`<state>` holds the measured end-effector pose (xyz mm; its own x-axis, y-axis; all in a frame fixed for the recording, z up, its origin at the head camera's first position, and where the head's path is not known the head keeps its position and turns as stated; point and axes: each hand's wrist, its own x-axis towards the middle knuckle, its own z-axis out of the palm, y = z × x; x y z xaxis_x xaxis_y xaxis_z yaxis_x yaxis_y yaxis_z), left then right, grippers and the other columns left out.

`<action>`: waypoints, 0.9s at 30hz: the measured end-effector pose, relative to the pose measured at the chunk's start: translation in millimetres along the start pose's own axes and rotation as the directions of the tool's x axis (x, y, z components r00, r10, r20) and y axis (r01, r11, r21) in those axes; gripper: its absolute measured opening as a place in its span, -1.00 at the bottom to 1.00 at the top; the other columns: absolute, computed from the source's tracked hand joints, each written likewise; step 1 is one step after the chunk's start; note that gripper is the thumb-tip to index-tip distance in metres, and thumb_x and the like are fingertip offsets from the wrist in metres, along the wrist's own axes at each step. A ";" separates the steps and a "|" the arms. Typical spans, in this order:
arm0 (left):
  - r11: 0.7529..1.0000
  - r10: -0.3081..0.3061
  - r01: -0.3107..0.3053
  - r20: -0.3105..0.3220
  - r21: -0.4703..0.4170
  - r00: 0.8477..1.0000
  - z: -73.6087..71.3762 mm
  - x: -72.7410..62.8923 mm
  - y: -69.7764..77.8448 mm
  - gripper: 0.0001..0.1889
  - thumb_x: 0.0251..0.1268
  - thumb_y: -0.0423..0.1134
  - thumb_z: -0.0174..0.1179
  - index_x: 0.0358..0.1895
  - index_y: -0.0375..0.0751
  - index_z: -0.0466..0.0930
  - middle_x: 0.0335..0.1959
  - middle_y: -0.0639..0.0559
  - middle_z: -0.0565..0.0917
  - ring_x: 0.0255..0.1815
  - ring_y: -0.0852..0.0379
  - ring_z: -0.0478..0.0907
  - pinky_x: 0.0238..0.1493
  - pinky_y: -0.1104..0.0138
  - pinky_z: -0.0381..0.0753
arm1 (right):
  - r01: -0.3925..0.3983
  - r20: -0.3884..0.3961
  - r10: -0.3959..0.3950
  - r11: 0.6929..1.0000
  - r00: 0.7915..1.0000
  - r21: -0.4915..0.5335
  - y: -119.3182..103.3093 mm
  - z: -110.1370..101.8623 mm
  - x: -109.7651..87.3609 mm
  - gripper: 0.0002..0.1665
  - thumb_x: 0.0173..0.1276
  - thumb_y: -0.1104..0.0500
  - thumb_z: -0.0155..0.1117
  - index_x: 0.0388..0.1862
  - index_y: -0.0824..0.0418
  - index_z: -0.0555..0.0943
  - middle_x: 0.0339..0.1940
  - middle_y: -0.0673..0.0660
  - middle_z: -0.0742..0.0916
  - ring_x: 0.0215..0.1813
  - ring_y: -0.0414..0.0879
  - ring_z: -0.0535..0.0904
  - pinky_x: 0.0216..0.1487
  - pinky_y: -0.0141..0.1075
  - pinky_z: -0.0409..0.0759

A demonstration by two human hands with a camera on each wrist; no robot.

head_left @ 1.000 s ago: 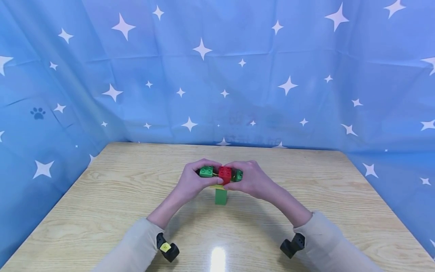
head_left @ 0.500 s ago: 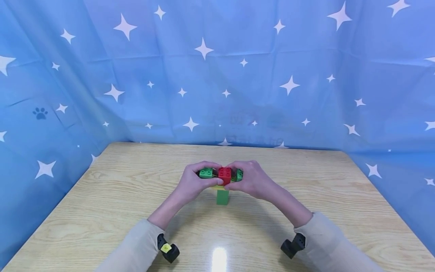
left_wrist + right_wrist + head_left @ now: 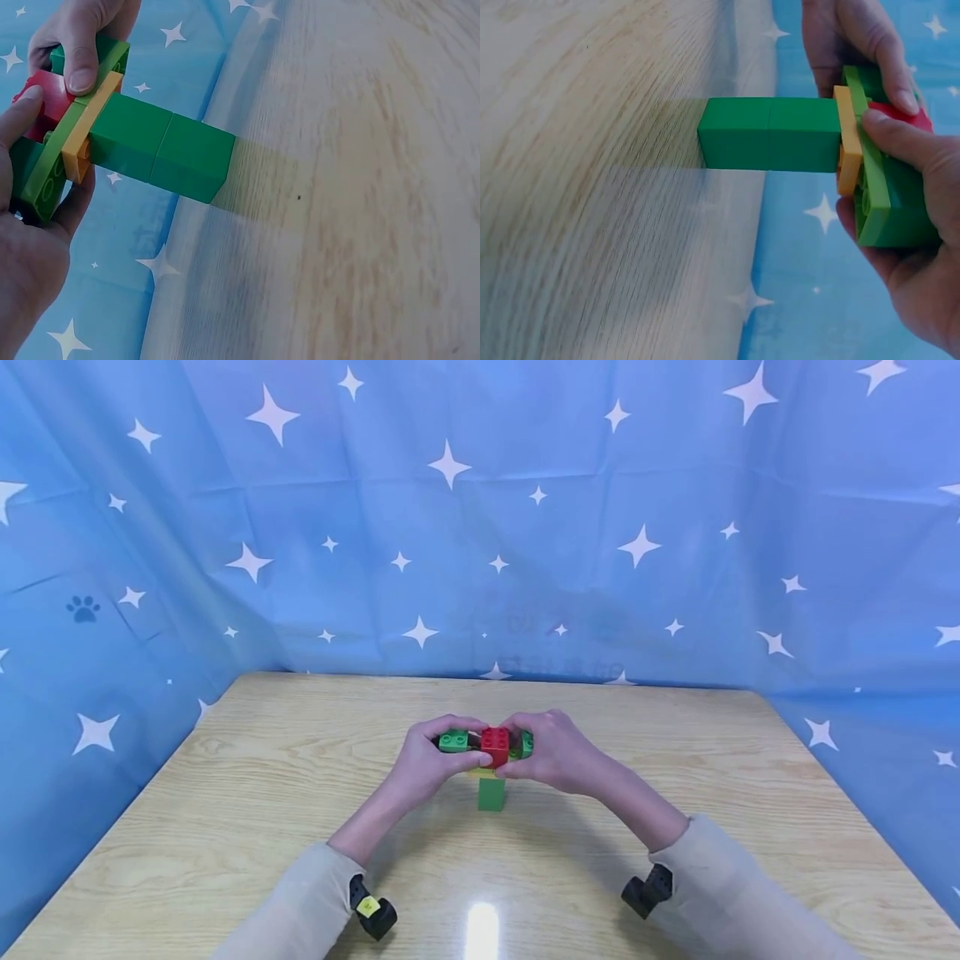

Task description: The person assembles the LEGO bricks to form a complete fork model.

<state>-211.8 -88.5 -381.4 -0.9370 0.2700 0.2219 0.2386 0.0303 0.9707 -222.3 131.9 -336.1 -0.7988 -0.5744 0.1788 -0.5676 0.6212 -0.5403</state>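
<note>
In the middle of the table stands a toy brick build. Its stem is two stacked green bricks (image 3: 769, 135), with the foot down at the tabletop. Above the stem lies a yellow-orange plate (image 3: 90, 131), then light green plates (image 3: 874, 184). A red brick (image 3: 495, 745) sits at the top centre, between a green brick (image 3: 453, 742) on the left and another green brick (image 3: 527, 744) on the right. My left hand (image 3: 420, 764) grips the left side of the top, thumb by the red brick. From the right, my right hand (image 3: 558, 757) grips the other side likewise, partly covering the right green brick.
The light wooden table (image 3: 262, 777) spreads around the build. Behind and beside it hangs a blue cloth (image 3: 375, 593) with white stars. A black wrist camera (image 3: 372, 910) is on the left sleeve and another black wrist camera (image 3: 648, 892) on the right.
Both hands keep their hold on the build and have hardly shifted. The head view moves slightly, and the right forearm sits a touch higher.
</note>
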 end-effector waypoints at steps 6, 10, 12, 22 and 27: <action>1.000 0.002 -0.002 0.002 0.023 1.000 1.4 -0.7 -3.7 -0.61 0.22 -0.31 0.50 0.13 -0.17 0.72 0.09 -0.09 0.68 -0.07 -0.02 0.66 -0.10 0.27 0.72 | -0.020 0.015 0.020 1.000 1.000 0.008 1.0 0.7 -1.1 -0.50 0.13 0.10 0.68 0.00 0.22 0.69 -0.34 -0.12 0.72 -0.29 -0.20 0.59 -0.21 -0.26 0.61; 1.000 -0.003 0.003 0.006 0.026 1.000 2.1 -1.8 -3.2 -0.60 0.22 -0.30 0.50 0.14 -0.15 0.72 0.10 -0.09 0.67 -0.06 -0.02 0.66 -0.09 0.25 0.73 | -0.005 0.012 0.005 1.000 1.000 0.008 1.6 1.3 -2.7 -0.50 0.13 0.12 0.67 0.00 0.23 0.67 -0.33 -0.11 0.72 -0.30 -0.21 0.58 -0.23 -0.28 0.61; 1.000 -0.003 0.003 0.007 0.024 1.000 2.1 -1.5 -3.1 -0.60 0.22 -0.31 0.50 0.14 -0.15 0.72 0.10 -0.09 0.67 -0.07 -0.02 0.67 -0.10 0.26 0.73 | 0.005 0.008 -0.005 1.000 1.000 0.008 2.1 1.4 -3.0 -0.49 0.14 0.12 0.67 0.01 0.24 0.66 -0.31 -0.09 0.73 -0.29 -0.22 0.59 -0.23 -0.29 0.62; 1.000 0.012 -0.012 0.008 0.019 1.000 1.4 -0.8 -3.6 -0.61 0.22 -0.31 0.49 0.13 -0.16 0.71 0.11 -0.09 0.68 -0.06 -0.02 0.68 -0.10 0.26 0.73 | 0.047 0.001 -0.047 0.999 0.999 0.006 2.4 1.2 -3.1 -0.48 0.15 0.16 0.66 0.02 0.27 0.62 -0.22 -0.03 0.74 -0.22 -0.19 0.62 -0.16 -0.28 0.64; 0.999 0.008 -0.008 0.004 0.031 1.000 1.5 -1.2 -4.5 -0.60 0.22 -0.30 0.50 0.14 -0.13 0.71 0.07 -0.08 0.69 -0.06 -0.02 0.67 -0.08 0.25 0.73 | 0.059 0.009 -0.059 0.998 0.998 0.003 2.4 0.5 -3.7 -0.49 0.16 0.17 0.65 0.02 0.26 0.61 -0.20 -0.03 0.72 -0.21 -0.19 0.60 -0.16 -0.28 0.64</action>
<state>-211.5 -87.6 -386.2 -0.9341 0.2739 0.2292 0.2538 0.0577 0.9655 -220.6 135.2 -338.5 -0.7622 -0.6146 0.2033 -0.6132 0.5846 -0.5313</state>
